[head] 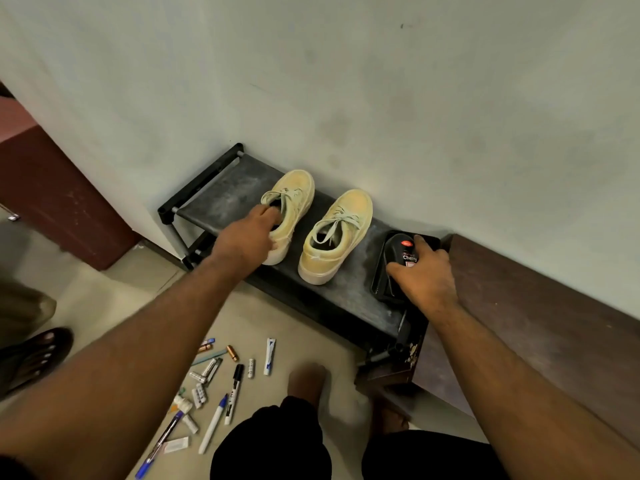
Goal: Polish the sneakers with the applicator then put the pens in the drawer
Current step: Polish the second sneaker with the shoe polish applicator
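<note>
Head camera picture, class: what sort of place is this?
Probably a home entryway or hallway corner: a low black shoe rack against a plain wall, pale yellow sneakers on it, and a tiled floor.

The left hand (247,237) covers the heel of the left sneaker (292,206), its fingertips hidden inside the opening. The right hand (424,275) hides most of the applicator (401,249), so its label reads only partly. At seven o'clock, a blue pen (157,448) is blurred.
</note>
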### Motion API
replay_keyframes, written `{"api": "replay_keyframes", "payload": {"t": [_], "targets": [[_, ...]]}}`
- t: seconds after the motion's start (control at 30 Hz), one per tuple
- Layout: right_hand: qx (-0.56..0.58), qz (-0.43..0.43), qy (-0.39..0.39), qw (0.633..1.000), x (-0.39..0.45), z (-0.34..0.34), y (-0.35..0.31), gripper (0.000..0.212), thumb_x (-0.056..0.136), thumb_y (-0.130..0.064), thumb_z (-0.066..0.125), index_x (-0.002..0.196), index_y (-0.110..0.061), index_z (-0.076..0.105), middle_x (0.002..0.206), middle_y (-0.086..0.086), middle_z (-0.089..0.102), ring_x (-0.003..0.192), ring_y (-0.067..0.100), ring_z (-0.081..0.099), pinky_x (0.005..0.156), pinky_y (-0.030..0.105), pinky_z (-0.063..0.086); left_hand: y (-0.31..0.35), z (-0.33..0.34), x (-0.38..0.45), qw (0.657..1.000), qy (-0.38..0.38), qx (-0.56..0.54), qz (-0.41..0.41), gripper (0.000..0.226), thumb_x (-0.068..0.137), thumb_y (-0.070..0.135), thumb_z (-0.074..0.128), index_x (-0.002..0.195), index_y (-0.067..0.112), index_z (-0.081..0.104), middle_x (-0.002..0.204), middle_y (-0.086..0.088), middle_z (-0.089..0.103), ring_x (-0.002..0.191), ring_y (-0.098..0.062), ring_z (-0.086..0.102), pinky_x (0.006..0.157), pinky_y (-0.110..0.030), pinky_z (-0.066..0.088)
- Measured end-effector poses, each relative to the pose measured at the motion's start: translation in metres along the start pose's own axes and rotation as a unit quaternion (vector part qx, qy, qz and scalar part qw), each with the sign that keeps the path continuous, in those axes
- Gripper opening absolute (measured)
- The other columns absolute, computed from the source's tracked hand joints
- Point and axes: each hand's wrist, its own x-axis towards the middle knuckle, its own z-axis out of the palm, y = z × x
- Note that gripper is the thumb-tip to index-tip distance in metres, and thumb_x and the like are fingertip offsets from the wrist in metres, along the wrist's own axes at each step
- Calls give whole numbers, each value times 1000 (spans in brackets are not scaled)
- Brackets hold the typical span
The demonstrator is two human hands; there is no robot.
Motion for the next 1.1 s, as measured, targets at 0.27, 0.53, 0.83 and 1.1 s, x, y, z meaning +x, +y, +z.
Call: {"api": "replay_keyframes", "payload": {"t": [0.27,0.53,0.83,1.1], "targets": [[-19,33,36,999,23,-3,7,66,78,-34,65,138,-20,42,130,16,38,106,40,55,79,30,41,143,60,-30,983,12,-180,39,18,95,23,54,106,9,59,108,-9,62,100,-28,60,81,-38,47],[-72,57,32,995,42,3,31,71,76,-45,65,139,-22,42,130,16,43,118,39,47,96,43,45,134,130,5,929,-101,-305,-184,30,77,34,75,86,6,70,92,-13,71,89,-32,67,69,-31,48],[-36,61,-6,997,45,25,30,78,78,-45,66,146,-29,30,135,14,36,112,37,54,89,37,49,126,116,9,938,-28,-295,-180,6,79,15,68,79,10,71,71,-8,70,70,-28,69,67,-34,58],[-43,67,-4,997,44,49,20,74,81,-47,67,140,-18,33,135,16,40,102,33,59,72,34,47,119,120,0,955,-28,-239,-173,18,84,25,70,87,7,70,74,-1,61,73,-20,60,64,-26,41]]}}
